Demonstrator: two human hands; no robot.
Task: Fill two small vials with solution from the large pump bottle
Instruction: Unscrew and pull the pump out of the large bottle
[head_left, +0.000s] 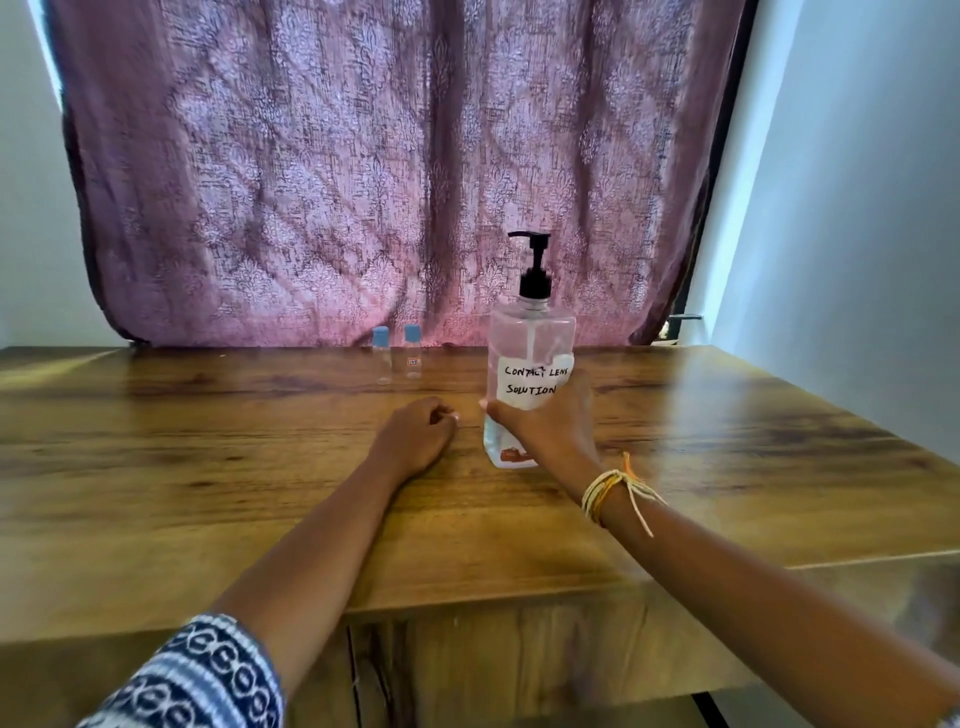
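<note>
A large clear pump bottle (530, 343) with a black pump head and a hand-written label "contact lens solution" stands upright on the wooden table (208, 467). My right hand (550, 421) grips its lower body from the right, thumb across the front. My left hand (418, 434) rests on the table just left of the bottle, fingers loosely curled, holding nothing. Two small clear vials with blue caps, one (382, 356) beside the other (413, 352), stand upright near the table's back edge, left of the bottle and apart from both hands.
A patterned mauve curtain (363, 182) hangs behind the table. A pale wall (857, 260) runs along the right side. The table's front edge (467, 608) is near me, with a lower wooden panel below it.
</note>
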